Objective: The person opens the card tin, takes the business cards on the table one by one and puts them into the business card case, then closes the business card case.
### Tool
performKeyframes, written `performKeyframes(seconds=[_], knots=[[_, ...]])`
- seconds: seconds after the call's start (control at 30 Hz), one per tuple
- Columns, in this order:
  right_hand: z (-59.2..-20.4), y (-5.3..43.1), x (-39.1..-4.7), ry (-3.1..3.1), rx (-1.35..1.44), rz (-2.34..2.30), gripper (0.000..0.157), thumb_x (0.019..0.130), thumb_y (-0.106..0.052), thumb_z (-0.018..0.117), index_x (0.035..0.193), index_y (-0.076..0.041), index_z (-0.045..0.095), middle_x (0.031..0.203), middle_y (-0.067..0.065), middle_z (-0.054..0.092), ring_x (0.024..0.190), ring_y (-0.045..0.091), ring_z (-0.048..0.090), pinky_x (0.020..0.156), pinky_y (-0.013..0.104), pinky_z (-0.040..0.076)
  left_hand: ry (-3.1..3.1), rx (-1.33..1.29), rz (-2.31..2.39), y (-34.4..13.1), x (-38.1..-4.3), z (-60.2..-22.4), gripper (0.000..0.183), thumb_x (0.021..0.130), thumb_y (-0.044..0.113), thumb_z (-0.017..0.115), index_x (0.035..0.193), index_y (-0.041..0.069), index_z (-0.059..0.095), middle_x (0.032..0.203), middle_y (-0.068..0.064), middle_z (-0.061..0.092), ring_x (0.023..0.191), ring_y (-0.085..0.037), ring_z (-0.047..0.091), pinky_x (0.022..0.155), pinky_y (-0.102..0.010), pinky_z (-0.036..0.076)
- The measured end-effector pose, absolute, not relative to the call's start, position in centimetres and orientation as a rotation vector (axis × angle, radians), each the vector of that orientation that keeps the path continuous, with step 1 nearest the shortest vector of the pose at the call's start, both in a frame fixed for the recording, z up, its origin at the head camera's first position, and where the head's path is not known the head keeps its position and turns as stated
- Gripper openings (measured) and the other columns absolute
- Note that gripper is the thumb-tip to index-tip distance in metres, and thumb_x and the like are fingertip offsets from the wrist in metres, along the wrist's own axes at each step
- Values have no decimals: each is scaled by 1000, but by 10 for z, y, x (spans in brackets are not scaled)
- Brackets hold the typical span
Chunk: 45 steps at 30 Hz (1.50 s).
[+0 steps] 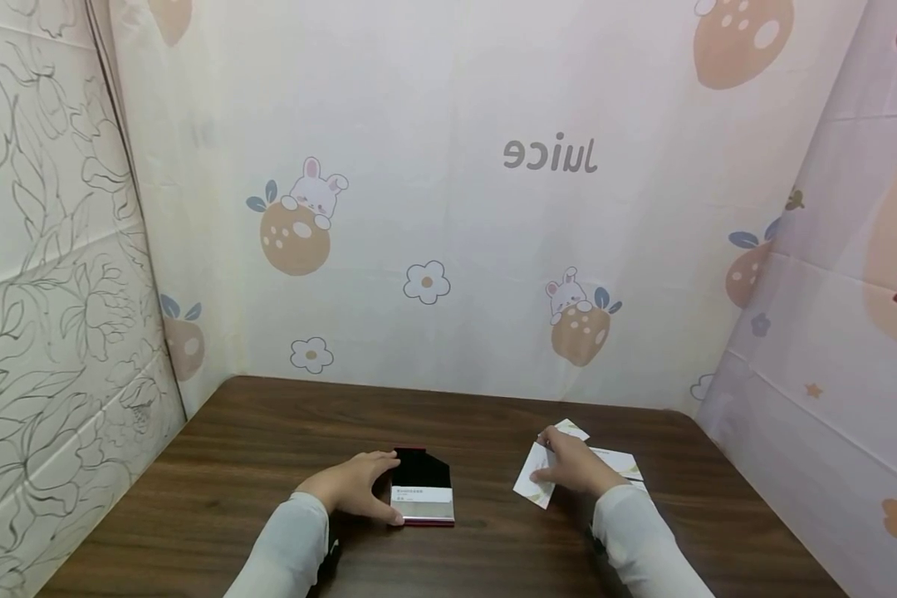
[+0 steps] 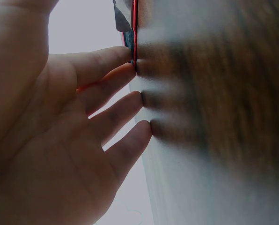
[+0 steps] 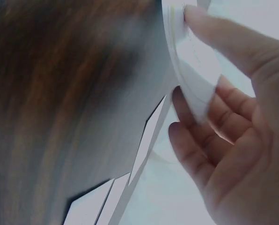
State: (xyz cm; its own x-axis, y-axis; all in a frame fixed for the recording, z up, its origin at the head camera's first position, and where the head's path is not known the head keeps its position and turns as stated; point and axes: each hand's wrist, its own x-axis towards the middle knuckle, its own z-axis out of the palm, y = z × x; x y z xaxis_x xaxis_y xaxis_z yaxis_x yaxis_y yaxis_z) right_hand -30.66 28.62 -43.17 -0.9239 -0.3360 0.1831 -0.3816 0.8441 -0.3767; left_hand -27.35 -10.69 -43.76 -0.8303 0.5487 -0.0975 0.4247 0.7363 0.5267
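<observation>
A black card case point(image 1: 422, 469) with a red edge and a white-and-silver lower part lies on the dark wood table. My left hand point(image 1: 354, 484) is spread at its left side, thumb at the near corner and index finger at the far one. Other left fingertips point(image 2: 144, 126) reach the tabletop in the left wrist view. My right hand point(image 1: 574, 465) pinches white cards point(image 3: 198, 65) with gold marks between thumb and fingers, tilted over the table. Around and behind that hand lie more white cards point(image 1: 615, 462), partly hidden by the hand and sleeve.
The wooden table point(image 1: 269, 423) ends at a printed curtain point(image 1: 448, 332) at the back. Other patterned curtains hang along its left point(image 1: 75, 291) and right point(image 1: 815, 332) sides. Bare wood lies between the card case and the white cards.
</observation>
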Motion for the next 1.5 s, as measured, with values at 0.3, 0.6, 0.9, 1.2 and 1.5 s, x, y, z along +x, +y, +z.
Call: performKeyframes(seconds=[0.3, 0.6, 0.9, 1.2, 1.5], knots=[[-429, 288, -308, -2865, 646, 662, 44, 84, -6, 79, 125, -3, 64, 109, 13, 68, 88, 21, 59, 78, 44, 51, 2690, 766, 722, -107, -274, -438, 90, 78, 45, 84, 149, 3, 46, 156, -15, 37, 143, -39, 32, 109, -60, 34], [-422, 285, -304, -2785, 693, 779, 28, 92, -4, 68, 120, -2, 64, 92, 7, 67, 78, 16, 60, 64, 33, 51, 2694, 764, 713, -106, -277, -440, 91, 78, 48, 83, 149, 4, 46, 157, -14, 37, 144, -38, 31, 109, -59, 34], [-417, 280, -307, -2764, 536, 951, 15, 94, -9, 70, 108, -7, 66, 83, -3, 60, 75, 14, 53, 64, 28, 44, 2685, 781, 721, -107, -278, -442, 92, 78, 49, 83, 149, 4, 46, 157, -14, 36, 144, -38, 31, 109, -59, 34], [-413, 276, -306, -2779, 460, 1037, 13, 92, -11, 73, 103, -9, 65, 81, -1, 58, 74, 16, 52, 63, 29, 43, 2695, 772, 709, -106, -276, -440, 92, 78, 49, 83, 149, 4, 46, 157, -14, 37, 144, -37, 32, 109, -59, 35], [-418, 271, -307, -2772, 553, 1255, 16, 95, -11, 69, 104, -5, 58, 83, 4, 62, 75, 18, 59, 59, 31, 57, 2693, 782, 709, -107, -275, -439, 90, 79, 46, 84, 149, 4, 46, 157, -15, 36, 144, -38, 31, 109, -60, 34]])
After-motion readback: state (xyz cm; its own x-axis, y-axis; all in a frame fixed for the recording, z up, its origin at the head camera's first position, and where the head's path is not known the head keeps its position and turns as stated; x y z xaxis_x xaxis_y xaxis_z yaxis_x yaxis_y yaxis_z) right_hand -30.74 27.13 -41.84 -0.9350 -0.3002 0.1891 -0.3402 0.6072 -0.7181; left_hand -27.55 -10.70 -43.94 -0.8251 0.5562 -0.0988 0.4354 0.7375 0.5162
